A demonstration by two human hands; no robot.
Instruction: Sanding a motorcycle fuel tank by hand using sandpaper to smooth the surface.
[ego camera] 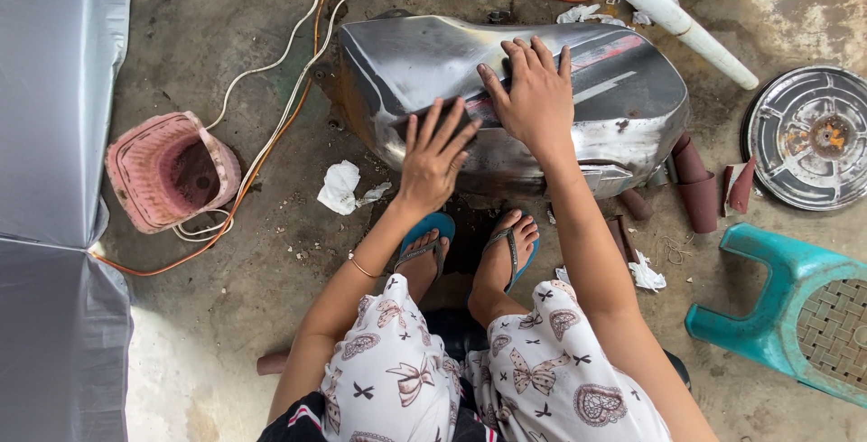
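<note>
Step in hand, by the look of it: hand-sanding a bare metal fuel tank (542,103), which lies on the concrete floor (226,297) at upper centre of the frame. The left hand (435,155) presses a dark abrasive sheet (432,121) flat against the tank's curved flank, fingers spread. The right hand (535,94) rests open on the crown, grasping nothing, apparently steadying the tank. A next stroke would call for even pressure along the curve. The surface is dull grey steel with red paint remnants. Rolled sandpaper pieces (695,185) lie at right.

No packages, labels, signs or screens anywhere on this floor; only bare metal, loose cords, paper scraps and plastic pieces.
</note>
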